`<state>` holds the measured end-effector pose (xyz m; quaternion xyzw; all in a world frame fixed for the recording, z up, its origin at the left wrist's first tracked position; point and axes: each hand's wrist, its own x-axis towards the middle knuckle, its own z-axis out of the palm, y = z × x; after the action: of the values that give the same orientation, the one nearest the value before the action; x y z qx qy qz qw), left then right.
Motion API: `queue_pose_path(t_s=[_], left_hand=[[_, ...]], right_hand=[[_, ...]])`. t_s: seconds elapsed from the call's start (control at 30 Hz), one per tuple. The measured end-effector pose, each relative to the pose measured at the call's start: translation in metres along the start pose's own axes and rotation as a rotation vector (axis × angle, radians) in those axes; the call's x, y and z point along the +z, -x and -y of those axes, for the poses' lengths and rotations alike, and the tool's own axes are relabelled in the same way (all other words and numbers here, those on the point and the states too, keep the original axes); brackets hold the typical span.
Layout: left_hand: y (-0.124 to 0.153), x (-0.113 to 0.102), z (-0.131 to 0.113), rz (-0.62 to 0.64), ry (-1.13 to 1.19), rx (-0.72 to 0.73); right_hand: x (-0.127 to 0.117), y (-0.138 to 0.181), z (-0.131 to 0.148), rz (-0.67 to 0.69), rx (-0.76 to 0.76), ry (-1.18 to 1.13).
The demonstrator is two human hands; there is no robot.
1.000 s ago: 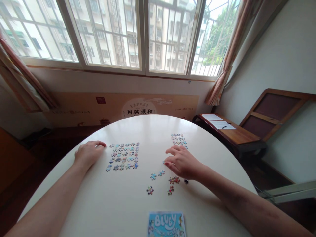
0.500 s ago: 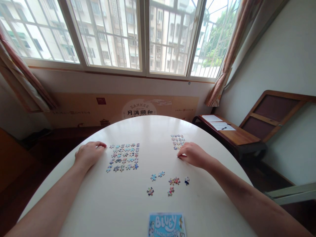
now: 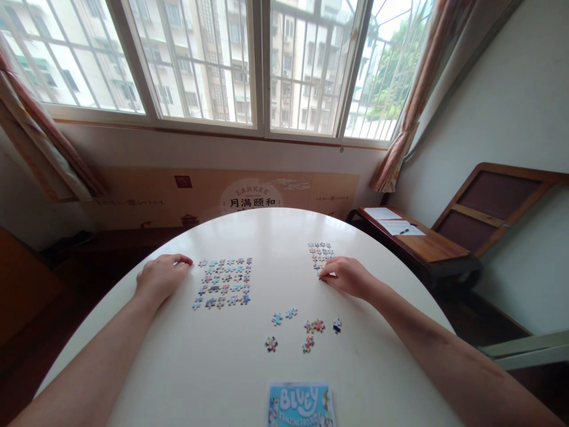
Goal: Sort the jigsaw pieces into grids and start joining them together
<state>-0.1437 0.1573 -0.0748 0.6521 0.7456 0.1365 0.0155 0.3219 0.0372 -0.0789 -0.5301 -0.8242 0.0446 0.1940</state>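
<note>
My right hand [image 3: 349, 276] is closed in a pinch on a small puzzle piece [image 3: 320, 277], mostly hidden by the fingertips. It is at the lower edge of a small block of puzzle pieces [image 3: 320, 251] laid in rows. On the left, my left hand [image 3: 164, 274] rests on the table with its fingers apart and nothing visible in them. Its fingertips lie beside the top left corner of a larger grid of puzzle pieces [image 3: 227, 289]. Loose pieces lie nearer to me: two blue ones [image 3: 284, 315], several multicoloured ones [image 3: 315, 325] and a dark-and-white one [image 3: 336, 325].
A round white table [image 3: 186, 367] carries everything. At its near edge lies a blue printed card [image 3: 300, 406] reading "BLUEY". To the right, a wooden bench [image 3: 440, 242] holds paper sheets [image 3: 395, 227] and a pen. Barred windows [image 3: 306, 71] and curtains [image 3: 400, 148] stand beyond.
My right fingertips, pinching the piece, have shifted very slightly away from me toward the small block. My left hand and the laid-out pieces look unchanged.
</note>
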Motion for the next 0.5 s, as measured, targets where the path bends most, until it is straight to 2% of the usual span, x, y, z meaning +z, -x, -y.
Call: queue_pose_path(t_s=[0.5], left_hand=[[-0.0014,0.0016,0.0022,0.012,-0.012,0.014]], right_hand=[[-0.001,0.0,0.002,-0.017,0.023,-0.04]])
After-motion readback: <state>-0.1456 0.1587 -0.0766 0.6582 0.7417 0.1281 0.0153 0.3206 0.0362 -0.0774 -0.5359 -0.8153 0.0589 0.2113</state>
